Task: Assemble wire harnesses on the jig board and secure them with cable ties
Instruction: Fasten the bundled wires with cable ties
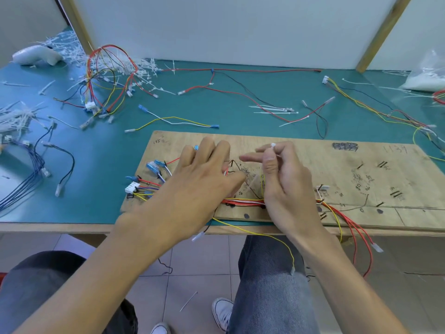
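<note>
— Green matting covers the surface (216,112); white panels stand behind it. What lies around?

— Cut tie scraps (69,51) heaped at 10 o'clock, loose wires (240,92) at 12, a bag (428,75) at 2.

— And the board (313,165)?

— At the near edge, harness (243,201) running along its lower side, connectors (144,179) at 9 o'clock.

— The hands?

— Left hand (202,179) spread flat, released, hiding the wires beneath. Right hand (281,174) pinches a cable tie (273,147).

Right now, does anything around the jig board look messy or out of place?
Yes. Wire ends from the harness hang off the front edge of the jig board toward the floor, and one cable tie lies on the floor tiles. Cut tie scraps are heaped at the table's back left.
</note>
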